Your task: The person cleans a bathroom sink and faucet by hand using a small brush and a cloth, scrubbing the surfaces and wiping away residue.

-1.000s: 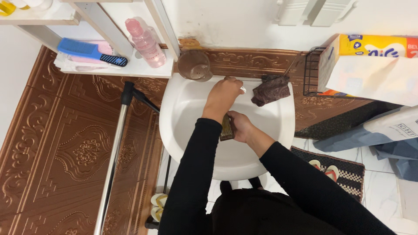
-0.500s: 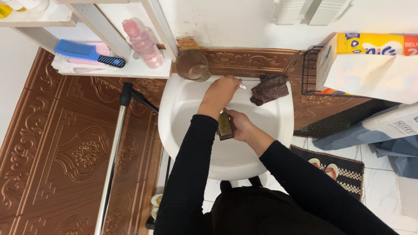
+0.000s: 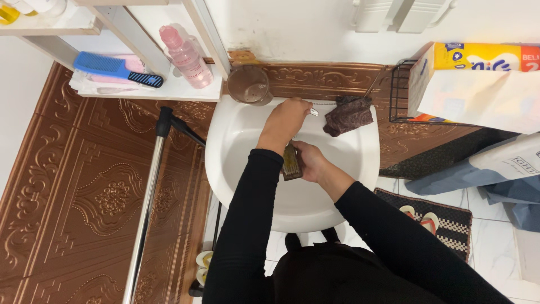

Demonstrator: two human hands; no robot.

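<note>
- A person in black sleeves leans over a round white basin (image 3: 360, 169), seen from above.
- The right hand (image 3: 310, 162) closes around a small brown brush (image 3: 291, 163), holding it over the middle of the bowl, probably so that drips fall inside.
- The left hand (image 3: 286, 121) reaches over to the back rim, its fingers curled on what seems to be a metal tap lever (image 3: 313, 112); how firmly it grips cannot be told.
- A crumpled dark cloth (image 3: 349, 115) lies on the back rim, just beside that hand and within reach.
- A brown cup (image 3: 249, 84) stands at the rim's far left.
- Farther left, a white shelf (image 3: 185, 90) bears a pink bottle (image 3: 187, 55) and a blue comb (image 3: 115, 68), clear of the water.
</note>
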